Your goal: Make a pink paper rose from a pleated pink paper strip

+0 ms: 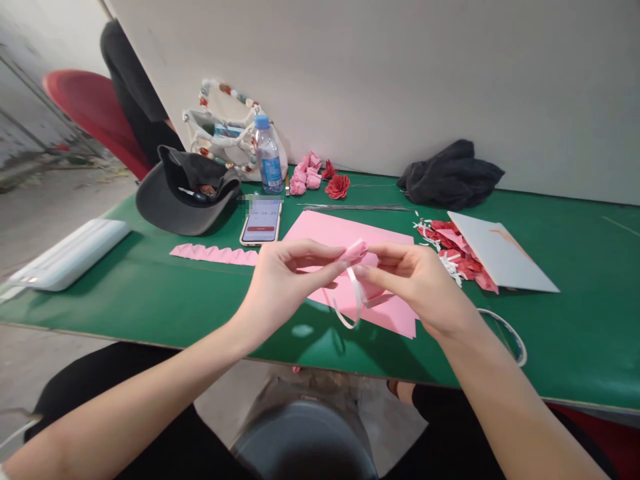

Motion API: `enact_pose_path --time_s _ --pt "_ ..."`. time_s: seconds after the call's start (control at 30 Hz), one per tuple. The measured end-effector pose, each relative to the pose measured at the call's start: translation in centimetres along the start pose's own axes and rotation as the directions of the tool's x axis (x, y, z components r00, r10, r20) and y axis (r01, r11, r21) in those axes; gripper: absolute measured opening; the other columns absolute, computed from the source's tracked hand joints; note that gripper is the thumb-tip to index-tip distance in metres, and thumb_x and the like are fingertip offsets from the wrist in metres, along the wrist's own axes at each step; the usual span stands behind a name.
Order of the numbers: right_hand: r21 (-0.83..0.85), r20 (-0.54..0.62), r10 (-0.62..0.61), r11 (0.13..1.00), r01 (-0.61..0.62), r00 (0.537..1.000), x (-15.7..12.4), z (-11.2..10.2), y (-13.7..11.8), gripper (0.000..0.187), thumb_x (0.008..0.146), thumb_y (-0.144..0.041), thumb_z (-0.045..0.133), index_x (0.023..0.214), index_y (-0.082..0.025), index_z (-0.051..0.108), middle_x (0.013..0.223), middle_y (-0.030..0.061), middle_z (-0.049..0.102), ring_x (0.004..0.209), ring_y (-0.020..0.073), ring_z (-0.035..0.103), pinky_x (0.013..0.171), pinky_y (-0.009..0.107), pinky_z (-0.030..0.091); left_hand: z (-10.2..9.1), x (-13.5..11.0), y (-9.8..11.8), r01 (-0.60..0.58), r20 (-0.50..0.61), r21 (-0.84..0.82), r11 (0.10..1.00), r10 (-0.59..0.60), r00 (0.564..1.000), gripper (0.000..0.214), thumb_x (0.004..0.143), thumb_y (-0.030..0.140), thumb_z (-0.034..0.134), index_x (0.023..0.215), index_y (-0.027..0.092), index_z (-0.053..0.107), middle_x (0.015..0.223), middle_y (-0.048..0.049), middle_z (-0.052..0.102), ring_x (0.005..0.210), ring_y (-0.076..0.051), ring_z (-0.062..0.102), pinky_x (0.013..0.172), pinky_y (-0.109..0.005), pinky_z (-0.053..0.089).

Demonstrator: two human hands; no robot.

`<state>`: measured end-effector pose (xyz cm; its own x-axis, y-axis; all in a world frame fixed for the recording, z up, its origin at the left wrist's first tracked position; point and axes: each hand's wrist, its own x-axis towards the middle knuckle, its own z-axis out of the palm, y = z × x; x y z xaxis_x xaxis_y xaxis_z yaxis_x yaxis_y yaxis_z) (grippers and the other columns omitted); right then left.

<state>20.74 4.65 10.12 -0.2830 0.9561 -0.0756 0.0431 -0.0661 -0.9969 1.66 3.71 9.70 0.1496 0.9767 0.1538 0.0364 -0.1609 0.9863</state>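
Note:
Between the fingertips of both hands is a rolled piece of pink paper (356, 251), held above the table. My left hand (300, 263) pinches its left end. From the other side, my right hand (403, 270) grips it with thumb and fingers, and part of a pink paper strip hangs below that hand. A narrow white curled strip (345, 323) dangles under the fingers. Beneath the hands lie pink paper sheets (395, 320) on the green table. To the left rests a scalloped pink paper strip (213, 254), partly hidden by my left hand.
Behind stand a phone (260, 220), water bottle (270, 157), cap (187, 193) and beaded bag (220, 127). Paper flowers (337, 187) and thin wires (355, 207) lie centrally. Paper scraps (463, 257), a white card (505, 257), black cloth (453, 177) and tape roll (520, 347) are right.

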Motion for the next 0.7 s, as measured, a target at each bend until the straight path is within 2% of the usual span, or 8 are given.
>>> enact_pose_path --time_s 0.07,0.23,0.37,0.43,0.57,0.7 --pt "0.001 0.009 0.003 1.000 -0.003 1.000 0.0 0.0 0.0 0.037 0.073 -0.038 0.082 0.107 -0.025 0.078 0.092 0.0039 0.077 0.072 0.0176 0.070 0.057 0.028 0.060 0.0 0.0 0.0 0.006 -0.002 -0.006 1.000 -0.006 1.000 0.020 0.074 0.033 0.083 0.089 0.020 0.080 0.090 -0.0036 0.078 0.078 -0.020 0.070 0.063 -0.027 0.062" --pt "-0.046 -0.019 -0.081 0.996 0.080 0.997 0.2 0.5 0.1 0.029 0.073 -0.042 0.082 0.093 -0.021 0.080 0.089 0.0044 0.078 0.085 0.0195 0.072 0.074 0.028 0.058 0.0 0.2 -0.3 0.073 0.035 -0.091 0.993 -0.070 0.997 0.015 0.070 0.027 0.086 0.079 0.019 0.077 0.082 -0.0008 0.073 0.077 -0.017 0.069 0.058 -0.022 0.060" --pt "-0.090 -0.093 -0.078 0.994 0.069 0.993 0.2 0.9 0.4 0.032 0.068 -0.045 0.084 0.083 -0.017 0.077 0.077 0.0030 0.075 0.071 0.0180 0.069 0.063 0.027 0.055 0.1 0.1 -0.6 0.075 0.068 -0.079 0.994 -0.069 0.995 0.012 0.073 0.026 0.084 0.078 0.019 0.075 0.080 -0.0004 0.071 0.077 -0.017 0.068 0.057 -0.021 0.059" --pt "-0.093 -0.095 -0.100 0.991 0.091 0.991 0.1 0.9 0.3 0.030 0.070 -0.045 0.083 0.081 -0.018 0.076 0.075 0.0020 0.074 0.068 0.0169 0.068 0.060 0.026 0.054 0.1 0.0 -0.5 0.080 0.091 -0.089 0.993 -0.072 0.993 0.014 0.073 0.026 0.083 0.081 0.019 0.075 0.085 -0.0016 0.073 0.082 -0.018 0.069 0.061 -0.022 0.060" --pt "-0.125 -0.088 -0.186 0.977 0.174 0.979 0.0 0.7 0.0 0.025 0.075 -0.045 0.080 0.079 -0.020 0.077 0.081 0.0031 0.076 0.079 0.0193 0.071 0.071 0.029 0.057 -0.2 0.1 0.0 0.153 0.165 -0.153 0.976 -0.127 0.978 0.025 0.079 0.028 0.080 0.102 0.023 0.073 0.100 -0.0026 0.073 0.095 -0.020 0.070 0.074 -0.025 0.062" --pt "-0.126 -0.093 -0.220 0.970 0.208 0.971 0.1 0.5 0.0 0.025 0.075 -0.043 0.080 0.085 -0.021 0.078 0.086 0.0037 0.078 0.081 0.0199 0.072 0.074 0.031 0.058 -0.5 0.2 0.6 0.199 0.235 -0.121 0.972 -0.167 0.958 0.016 0.086 0.034 0.072 0.098 0.023 0.074 0.103 -0.0038 0.074 0.095 -0.019 0.070 0.072 -0.022 0.060"
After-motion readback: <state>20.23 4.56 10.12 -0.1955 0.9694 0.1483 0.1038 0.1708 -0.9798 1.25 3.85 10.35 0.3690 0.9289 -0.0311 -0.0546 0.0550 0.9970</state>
